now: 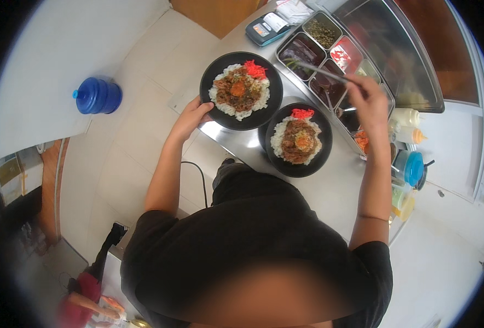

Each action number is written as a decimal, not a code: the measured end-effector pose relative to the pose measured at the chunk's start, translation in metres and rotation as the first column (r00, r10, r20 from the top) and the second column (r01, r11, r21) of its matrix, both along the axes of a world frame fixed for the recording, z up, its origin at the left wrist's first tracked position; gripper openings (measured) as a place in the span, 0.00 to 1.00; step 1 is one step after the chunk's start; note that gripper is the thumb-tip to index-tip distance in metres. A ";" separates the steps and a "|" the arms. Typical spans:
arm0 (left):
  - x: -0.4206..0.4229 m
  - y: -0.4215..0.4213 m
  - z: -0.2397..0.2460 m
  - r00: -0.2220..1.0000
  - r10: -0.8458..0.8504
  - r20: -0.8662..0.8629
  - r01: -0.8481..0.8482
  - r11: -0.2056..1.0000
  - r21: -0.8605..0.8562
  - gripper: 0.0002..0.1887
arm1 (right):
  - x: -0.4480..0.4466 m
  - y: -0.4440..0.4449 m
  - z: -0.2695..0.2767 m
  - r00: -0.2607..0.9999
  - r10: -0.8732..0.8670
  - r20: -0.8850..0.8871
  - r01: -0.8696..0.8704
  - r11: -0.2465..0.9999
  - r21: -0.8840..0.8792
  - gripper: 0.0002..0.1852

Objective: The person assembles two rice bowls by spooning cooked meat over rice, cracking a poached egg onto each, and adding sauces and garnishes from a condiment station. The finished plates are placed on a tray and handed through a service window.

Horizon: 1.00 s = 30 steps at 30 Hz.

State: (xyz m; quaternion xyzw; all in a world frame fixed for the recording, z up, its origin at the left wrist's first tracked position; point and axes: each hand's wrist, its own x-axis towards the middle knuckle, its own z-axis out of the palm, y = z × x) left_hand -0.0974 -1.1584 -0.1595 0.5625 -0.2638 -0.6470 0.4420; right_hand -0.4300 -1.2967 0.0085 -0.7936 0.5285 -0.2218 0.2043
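My left hand [193, 116] grips the near left rim of a black bowl [275, 96], thumb on top, at the counter's edge. White rice, browned meat, an orange yolk-like centre and red pickled ginger [255, 69] fill it. A second black bowl [326, 141] with similar food rests on the steel counter to the right, a dark edge showing under its left side. In my right hand [367, 96] is a slim metal utensil [326, 73], probably tongs. Its blurred tip, with something green at it, is over a dark-filled compartment of the steel topping container [307, 87].
Behind the container stands its raised clear lid [389, 53]. A card terminal or small printer [262, 30] with paper sits at the far end. Squeeze bottles [408, 134] and a blue-lidded jar [413, 168] line the right. A blue water jug [100, 96] is on the floor; another person [84, 291] works lower left.
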 end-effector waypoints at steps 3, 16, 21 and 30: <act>-0.002 -0.001 0.005 0.999 0.020 -0.038 -0.021 1.000 -0.010 0.22 | 0.045 0.013 0.000 0.987 0.154 -0.043 -0.154 0.988 0.021 0.10; 0.002 0.001 0.003 0.998 -0.037 -0.045 0.036 0.999 -0.031 0.26 | 0.102 0.036 -0.014 0.896 0.378 -0.231 -0.377 0.925 0.050 0.11; 0.003 0.000 0.000 0.998 -0.061 -0.031 0.060 0.998 -0.020 0.26 | 0.103 0.040 -0.005 0.884 0.384 -0.268 -0.381 0.922 0.063 0.10; 0.000 0.004 -0.004 1.000 -0.010 0.002 0.011 0.999 -0.035 0.25 | 0.066 0.031 0.017 0.954 0.287 -0.085 -0.291 0.956 -0.041 0.11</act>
